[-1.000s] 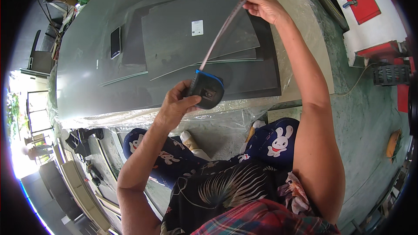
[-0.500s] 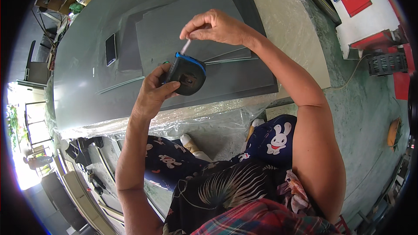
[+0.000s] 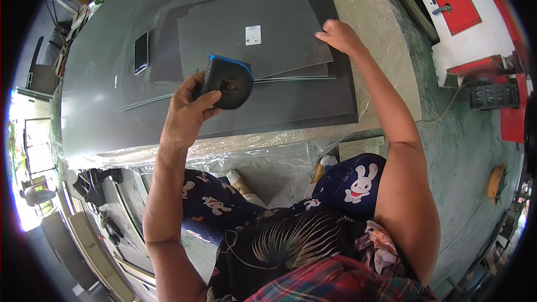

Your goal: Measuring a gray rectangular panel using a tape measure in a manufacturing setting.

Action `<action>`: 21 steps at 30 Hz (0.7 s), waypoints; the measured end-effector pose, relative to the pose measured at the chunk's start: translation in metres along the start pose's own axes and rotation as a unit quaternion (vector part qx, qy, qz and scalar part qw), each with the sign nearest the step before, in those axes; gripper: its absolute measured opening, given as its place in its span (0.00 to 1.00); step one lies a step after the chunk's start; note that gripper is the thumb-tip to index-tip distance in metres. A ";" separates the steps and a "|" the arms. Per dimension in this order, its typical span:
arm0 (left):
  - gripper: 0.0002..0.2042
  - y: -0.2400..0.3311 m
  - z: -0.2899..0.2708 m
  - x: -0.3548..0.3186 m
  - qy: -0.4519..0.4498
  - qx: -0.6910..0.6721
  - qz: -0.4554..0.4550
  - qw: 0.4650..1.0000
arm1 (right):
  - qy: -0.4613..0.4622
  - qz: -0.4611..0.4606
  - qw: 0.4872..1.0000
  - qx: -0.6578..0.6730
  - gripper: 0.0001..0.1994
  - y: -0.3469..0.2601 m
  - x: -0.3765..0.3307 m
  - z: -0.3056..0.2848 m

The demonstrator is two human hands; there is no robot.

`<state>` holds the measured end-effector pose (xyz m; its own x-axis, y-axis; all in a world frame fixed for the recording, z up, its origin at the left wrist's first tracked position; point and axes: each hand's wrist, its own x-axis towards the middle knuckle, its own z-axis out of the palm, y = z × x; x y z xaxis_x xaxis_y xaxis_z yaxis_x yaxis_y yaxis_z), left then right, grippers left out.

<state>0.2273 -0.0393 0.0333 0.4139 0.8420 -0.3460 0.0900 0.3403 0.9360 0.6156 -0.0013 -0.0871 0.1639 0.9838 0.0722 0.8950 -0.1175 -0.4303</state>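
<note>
Left hand (image 3: 187,114): raised at 10 o'clock, clamped on black tape measure (image 3: 227,82). Right hand (image 3: 339,36): outstretched at 1 o'clock, fingers flat on grey sheets (image 3: 246,50); tabletop (image 3: 89,117) partly covered.

My one view sits on the head, looking steeply down and close over the grey sheets (image 3: 263,39) on the table ahead. Fisheye bends its edges; my lap fills the near side.
</note>
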 end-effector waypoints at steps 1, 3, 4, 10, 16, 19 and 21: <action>0.23 0.000 -0.002 0.002 0.012 -0.007 0.002 1.000 | -0.036 0.026 0.998 -0.034 0.19 0.021 -0.002 0.003; 0.22 0.000 -0.007 0.000 0.026 -0.017 -0.004 1.000 | -0.109 0.100 0.986 0.073 0.19 0.017 -0.010 0.005; 0.20 0.000 -0.008 -0.001 0.030 -0.024 -0.009 0.999 | -0.175 0.183 0.952 0.174 0.19 0.013 -0.013 0.005; 0.21 -0.012 -0.002 0.003 0.002 -0.043 -0.012 0.999 | -0.304 0.197 0.893 0.267 0.15 0.008 -0.021 0.003; 0.20 -0.006 0.007 -0.002 -0.006 -0.019 -0.027 0.999 | -0.345 0.210 0.868 0.290 0.13 0.005 -0.048 -0.006; 0.20 -0.008 0.009 -0.001 -0.006 -0.014 -0.030 0.999 | -0.358 0.231 0.845 0.323 0.14 0.010 -0.058 -0.009; 0.20 -0.011 0.009 0.000 -0.013 -0.001 -0.038 0.999 | -0.373 0.242 0.830 0.338 0.14 0.018 -0.065 -0.009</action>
<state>0.2349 -0.0464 0.0239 0.4298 0.8022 -0.4143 0.1201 0.4040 0.9068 0.6247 -0.0690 -0.0915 -0.0912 0.6829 -0.7248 0.3209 -0.6689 -0.6705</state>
